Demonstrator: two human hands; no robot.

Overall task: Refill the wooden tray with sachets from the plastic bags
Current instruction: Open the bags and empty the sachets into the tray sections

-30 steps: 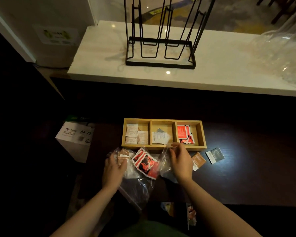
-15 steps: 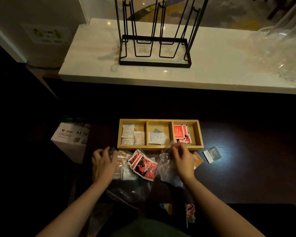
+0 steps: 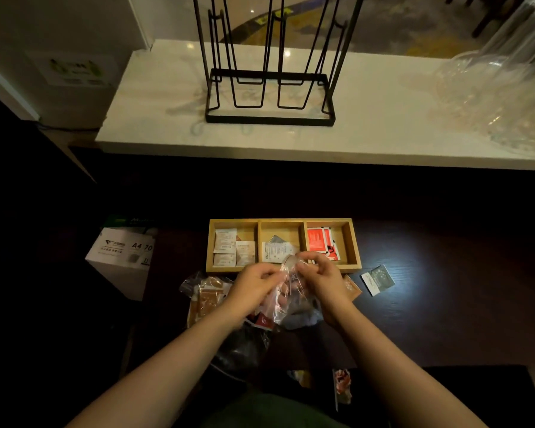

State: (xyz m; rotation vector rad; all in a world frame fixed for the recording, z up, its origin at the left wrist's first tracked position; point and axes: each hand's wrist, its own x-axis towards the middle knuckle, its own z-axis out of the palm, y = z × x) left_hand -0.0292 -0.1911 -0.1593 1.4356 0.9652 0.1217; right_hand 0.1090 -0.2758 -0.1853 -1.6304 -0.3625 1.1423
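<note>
Both hands, left hand (image 3: 254, 281) and right hand (image 3: 323, 278), pinch one clear plastic bag (image 3: 291, 299); contents unreadable. Left hand has moved in from the far-left bag (image 3: 204, 296). Wooden tray (image 3: 354, 245) unmoved.

- The near rim of the wooden tray (image 3: 283, 269) is blocked by the left hand (image 3: 254, 285) and right hand (image 3: 325, 281), closed together on a clear plastic bag (image 3: 291, 299).
- The tray's compartments are left open from above.
- Bare dark table (image 3: 445, 319) is found on the right, broken only by a loose sachet (image 3: 378, 279).
- The left side is crowded by another bag of sachets (image 3: 206, 296) and a paper box (image 3: 122, 253).
</note>
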